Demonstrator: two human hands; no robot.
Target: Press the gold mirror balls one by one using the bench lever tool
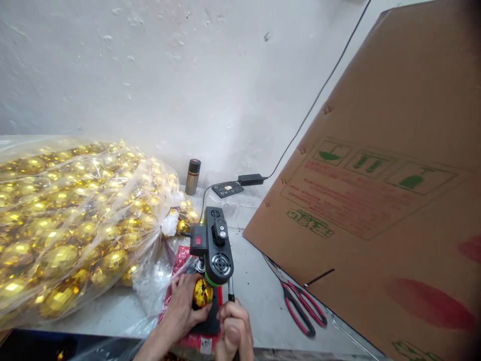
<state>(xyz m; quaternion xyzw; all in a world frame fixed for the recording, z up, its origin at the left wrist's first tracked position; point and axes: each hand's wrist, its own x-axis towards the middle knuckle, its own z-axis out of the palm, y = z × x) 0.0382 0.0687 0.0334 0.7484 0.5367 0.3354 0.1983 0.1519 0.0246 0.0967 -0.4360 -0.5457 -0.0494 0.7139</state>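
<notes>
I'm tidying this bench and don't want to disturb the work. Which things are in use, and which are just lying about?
In use:
left hand holding a gold faceted ball
right hand gripping the lever
small bench press
bag of gold balls

Lying about:
scissors
cardboard box
flask
remote

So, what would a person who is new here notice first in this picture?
Probably the big clear bag of shiny gold balls filling the left of the table, and the large cardboard box leaning in on the right. At the near edge, the left hand holds one gold ball under a small black machine, while the right hand grips its lever; red scissors lie beside them.
</notes>
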